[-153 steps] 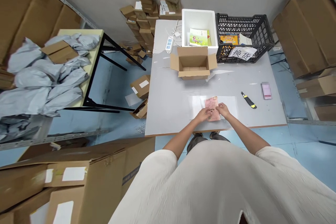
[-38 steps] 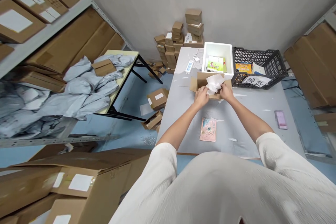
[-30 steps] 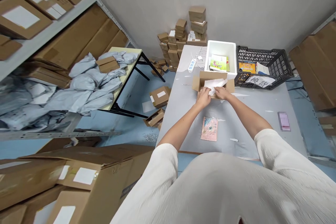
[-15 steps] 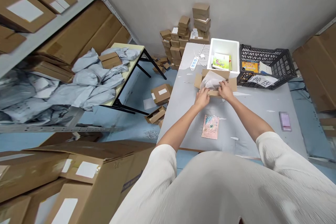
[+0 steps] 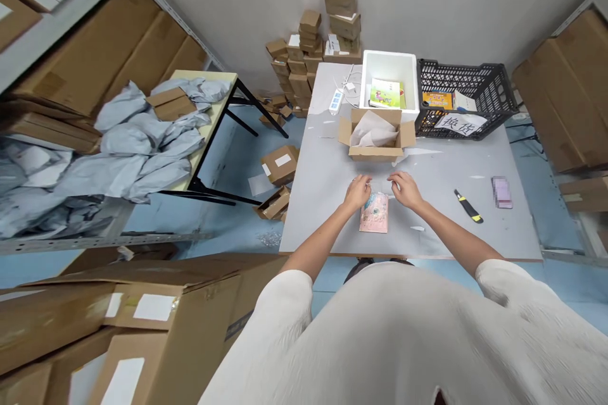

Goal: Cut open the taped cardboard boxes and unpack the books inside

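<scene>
- Two hands are positioned over the grey table: our left hand at the upper left of one pink booklet, our right hand off its upper right corner.
- Fingers, left: released and loosely bent; we cannot tell whether they touch the booklet.
- Fingers, right: released and bent toward the thumb; we see them grasp nothing.
- Booklet location: flat on the table, directly before us, near the front edge, with a narrow strip of tabletop between.
- Clearance, forward: a short gap of tabletop separates our hands from one open carton, flaps spread, with crumpled white paper inside.
- Clearance, sideways: to our left, bare tabletop runs to the left edge; to our right, a gap precedes one utility knife, which lies aslant. Beyond it we find one purple pack, partly pixelated, near the right edge.
- Rear containers, two: one white foam box just behind the carton and one black crate beside it. We count two printed items visible in the crate.
- Power strip, one: left of the foam box, near the left edge.
</scene>
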Tool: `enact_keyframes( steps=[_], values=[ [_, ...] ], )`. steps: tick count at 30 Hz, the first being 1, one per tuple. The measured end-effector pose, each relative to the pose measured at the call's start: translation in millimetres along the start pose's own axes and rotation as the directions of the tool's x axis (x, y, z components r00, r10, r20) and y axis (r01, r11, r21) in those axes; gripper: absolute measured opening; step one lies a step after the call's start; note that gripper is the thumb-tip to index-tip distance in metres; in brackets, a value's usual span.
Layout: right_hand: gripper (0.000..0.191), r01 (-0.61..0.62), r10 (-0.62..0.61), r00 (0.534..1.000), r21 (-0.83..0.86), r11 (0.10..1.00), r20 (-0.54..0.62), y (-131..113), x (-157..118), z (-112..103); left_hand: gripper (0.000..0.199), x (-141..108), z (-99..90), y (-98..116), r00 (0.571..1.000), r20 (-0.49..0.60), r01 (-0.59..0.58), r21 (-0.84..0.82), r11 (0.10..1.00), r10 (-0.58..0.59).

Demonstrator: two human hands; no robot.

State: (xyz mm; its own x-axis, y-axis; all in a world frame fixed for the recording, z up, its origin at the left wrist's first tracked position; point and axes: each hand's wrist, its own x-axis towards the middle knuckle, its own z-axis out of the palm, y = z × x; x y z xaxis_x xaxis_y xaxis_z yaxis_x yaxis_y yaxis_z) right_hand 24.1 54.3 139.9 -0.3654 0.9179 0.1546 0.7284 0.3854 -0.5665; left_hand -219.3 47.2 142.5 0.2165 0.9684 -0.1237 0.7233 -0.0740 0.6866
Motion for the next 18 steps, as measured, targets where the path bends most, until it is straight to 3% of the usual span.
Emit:
enact_keyframes(
  steps=[4, 7, 10, 13, 18],
  values=[
    [0.038, -0.241, 0.223, 0.958, 0.085, 0.967, 0.18, 10, -44, 36, 0.043, -27, 29.3, -23, 0.984, 0.113, 0.14, -0.03, 0.99, -0.136],
    [0.039, -0.492, 0.431, 0.846, 0.147, 0.858, 0.314, 17, -63, 65, 0.048, -40, 47.7, -35, 0.947, 0.192, 0.267, -0.032, 0.963, -0.256],
    [0.041, -0.695, 0.602, 0.709, 0.221, 0.684, 0.367, 18, -72, 89, 0.055, -49, 62.9, -42, 0.89, 0.271, 0.385, -0.015, 0.923, -0.366],
    [0.044, -0.793, 0.693, 0.61, 0.305, 0.528, 0.385, 17, -76, 104, 0.06, -56, 75.2, -46, 0.838, 0.318, 0.474, -0.022, 0.88, -0.443],
    [0.039, -0.826, 0.74, 0.547, 0.398, 0.4, 0.392, 19, -81, 110, 0.054, -62, 89.3, -52, 0.815, 0.328, 0.536, -0.111, 0.837, -0.479]
  ],
)
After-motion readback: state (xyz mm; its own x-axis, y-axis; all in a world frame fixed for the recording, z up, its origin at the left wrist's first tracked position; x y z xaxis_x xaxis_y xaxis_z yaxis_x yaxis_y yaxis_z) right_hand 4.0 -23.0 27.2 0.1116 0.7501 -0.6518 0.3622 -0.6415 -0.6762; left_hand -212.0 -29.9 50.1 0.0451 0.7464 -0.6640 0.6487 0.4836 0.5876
